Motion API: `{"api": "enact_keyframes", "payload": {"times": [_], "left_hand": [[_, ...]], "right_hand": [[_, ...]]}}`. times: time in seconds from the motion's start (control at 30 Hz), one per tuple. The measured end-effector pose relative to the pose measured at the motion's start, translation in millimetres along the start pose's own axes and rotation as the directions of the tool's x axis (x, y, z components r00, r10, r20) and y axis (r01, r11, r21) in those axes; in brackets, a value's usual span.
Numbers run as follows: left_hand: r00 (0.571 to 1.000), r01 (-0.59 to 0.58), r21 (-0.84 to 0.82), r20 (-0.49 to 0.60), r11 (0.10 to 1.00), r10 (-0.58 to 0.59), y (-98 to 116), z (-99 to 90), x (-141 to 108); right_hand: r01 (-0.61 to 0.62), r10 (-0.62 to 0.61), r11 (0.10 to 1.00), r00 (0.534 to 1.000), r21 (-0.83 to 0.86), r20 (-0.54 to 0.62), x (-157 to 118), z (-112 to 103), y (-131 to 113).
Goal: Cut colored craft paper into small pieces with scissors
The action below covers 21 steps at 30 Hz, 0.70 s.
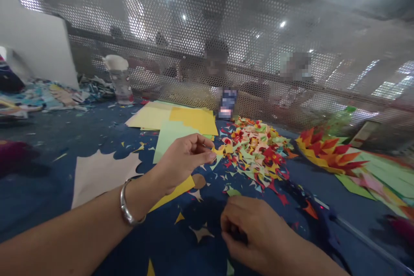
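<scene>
My left hand [183, 159], wearing a silver bangle [124, 207], reaches over the middle of the table with thumb and fingers pinched. A small yellow paper scrap [221, 151] shows at its fingertips, against a heap of cut paper scraps [258, 151] in red, yellow, green and peach. Lower and to the right, my right hand [252, 228] is curled with its fingers bent inward; whatever it may hold is hidden. A star-shaped beige scrap [201, 233] lies left of it. Under my left wrist is a yellow paper strip [176, 192].
Yellow and green paper sheets [194, 118] are stacked behind my left hand. A beige sheet with a scalloped edge [97, 172] lies left. Behind stand a plastic cup [120, 84], a phone [228, 103] and a perforated metal screen [181, 21]. Folded orange-yellow paper pieces [326, 151] sit right.
</scene>
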<state>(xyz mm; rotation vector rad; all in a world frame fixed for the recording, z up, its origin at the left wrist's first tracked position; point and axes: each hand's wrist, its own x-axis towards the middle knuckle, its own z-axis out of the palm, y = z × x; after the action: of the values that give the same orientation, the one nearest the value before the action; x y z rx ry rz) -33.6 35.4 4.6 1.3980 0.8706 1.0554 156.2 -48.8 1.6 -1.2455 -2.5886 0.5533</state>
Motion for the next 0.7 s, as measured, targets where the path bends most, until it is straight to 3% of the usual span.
{"api": "enact_keyframes", "payload": {"times": [0.1, 0.23, 0.37, 0.7], "left_hand": [[0.999, 0.047, -0.048, 0.006, 0.998, -0.047, -3, -0.4, 2], [0.992, 0.124, -0.115, 0.033, 0.986, -0.121, -7, 3.8, 1], [0.964, 0.25, -0.161, 0.138, 0.955, -0.229, -11, 13.8, -4], [0.93, 0.294, -0.022, 0.239, 0.956, -0.281, -14, 26.2, -14]], "right_hand": [[0.006, 0.007, 0.994, 0.993, 0.106, -0.119, -1, -1, 3], [-0.031, 0.105, 0.958, 0.963, 0.284, -0.249, -8, -9, 8], [-0.06, 0.161, 0.957, 0.923, 0.282, -0.349, -11, -19, 18], [-0.167, 0.237, 0.945, 0.942, 0.281, -0.239, -4, -19, 32]]}}
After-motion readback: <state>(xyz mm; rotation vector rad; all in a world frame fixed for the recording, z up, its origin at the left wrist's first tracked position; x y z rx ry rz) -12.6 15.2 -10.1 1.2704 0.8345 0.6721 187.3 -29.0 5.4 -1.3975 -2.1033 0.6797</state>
